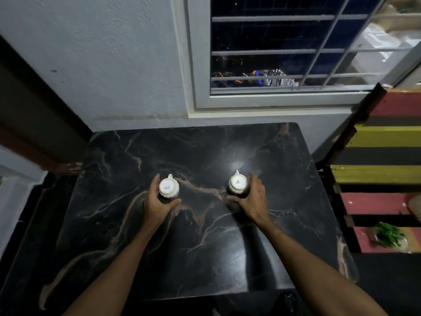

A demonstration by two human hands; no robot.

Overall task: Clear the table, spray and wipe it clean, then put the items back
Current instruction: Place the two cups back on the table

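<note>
Two white cups stand upside down on the black marble-patterned table (196, 247), their bases facing up and handles pointing away from me. My left hand (157, 201) grips the left cup (168, 187), fingers and thumb curled round its sides. My right hand (251, 199) grips the right cup (238, 184) the same way, thumb in front and fingers on its right side. Both cups sit near the table's middle, about a forearm's width apart.
A white wall and a barred window (273, 53) rise behind the table. A bench of red, yellow and black slats (382, 156) stands at the right, with a bunch of green leaves (388, 234) on it. Dark floor lies to the left.
</note>
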